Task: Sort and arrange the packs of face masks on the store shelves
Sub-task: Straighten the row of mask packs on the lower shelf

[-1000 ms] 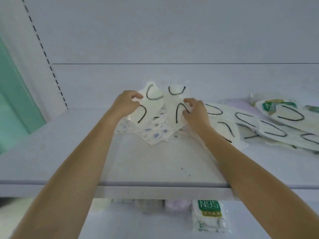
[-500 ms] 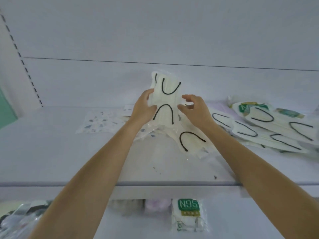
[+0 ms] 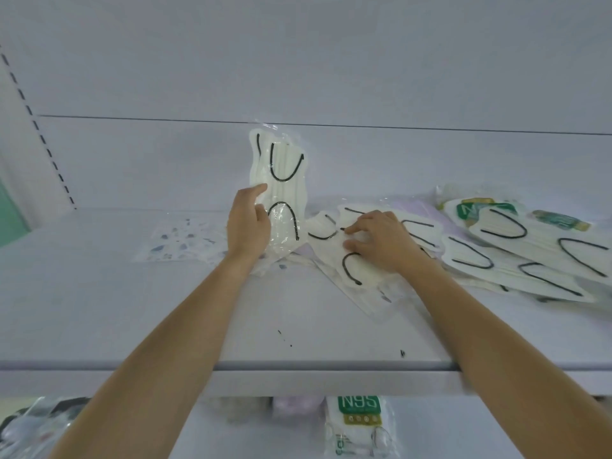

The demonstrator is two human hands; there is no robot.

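Observation:
My left hand (image 3: 247,223) grips a clear pack of cream masks with black ear loops (image 3: 281,190) and holds it upright against the shelf's back wall. My right hand (image 3: 381,240) rests with curled fingers on another cream mask pack (image 3: 357,276) that lies flat on the shelf (image 3: 165,309), just right of the upright one. A pack with a speckled pattern (image 3: 182,240) lies flat to the left of my left hand.
Several more cream packs with black loops (image 3: 516,256) lie overlapped at the right, with green-labelled packs (image 3: 473,208) behind them. An N95 pack (image 3: 359,422) and other packs stand on the shelf below. A perforated upright (image 3: 36,127) bounds the left side.
My right hand has let go of the upright pack and dropped onto the flat pack to its right. The left hand alone now holds the pack upright.

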